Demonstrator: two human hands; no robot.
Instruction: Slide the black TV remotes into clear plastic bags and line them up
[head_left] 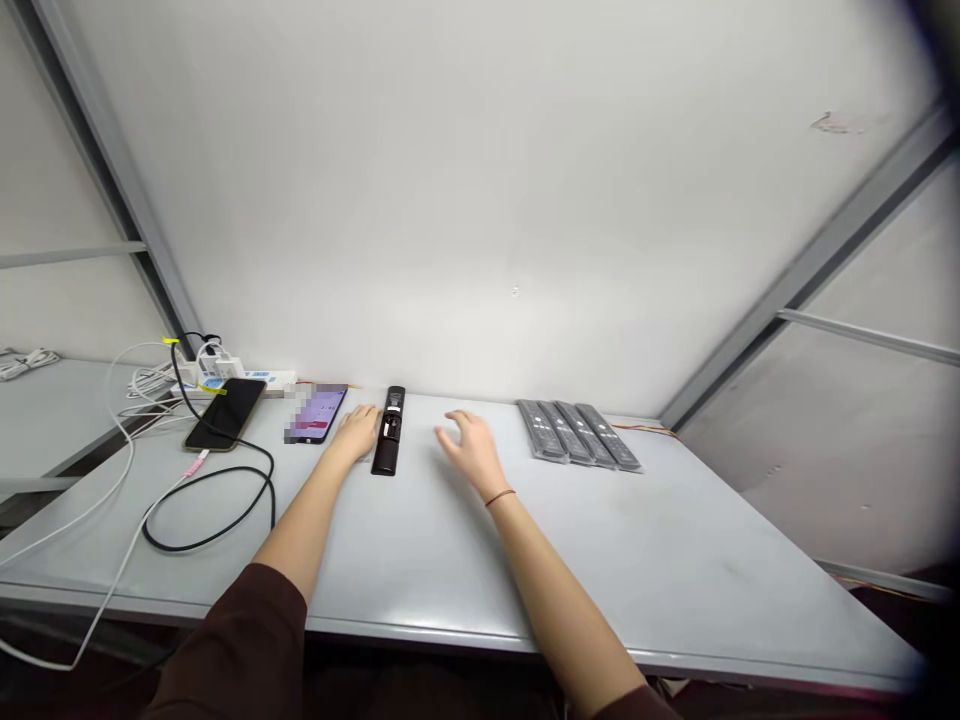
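Note:
A black remote control (pixel 386 455) lies back side up on the table, its battery compartment uncovered and a white label above it. Just left of it, my left hand (pixel 356 432) rests low on the table, fingers stretched out and lying flat. Its fingertips come near the remote's left edge; whether they touch it I cannot tell. To the right of the remote, my right hand (pixel 472 455) hovers with thumb and fingers apart and nothing in them. Further right, several remote controls in clear plastic sleeves (pixel 577 435) lie side by side, buttons up.
Left of my left hand lies a lit phone (pixel 319 413). Beyond it are a dark phone (pixel 226 413), a power strip (pixel 277 382) with plugged-in chargers, a looped black cable (pixel 210 545) and white cables (pixel 129 560). A white wall (pixel 495 200) closes off the grey table's (pixel 435 580) back.

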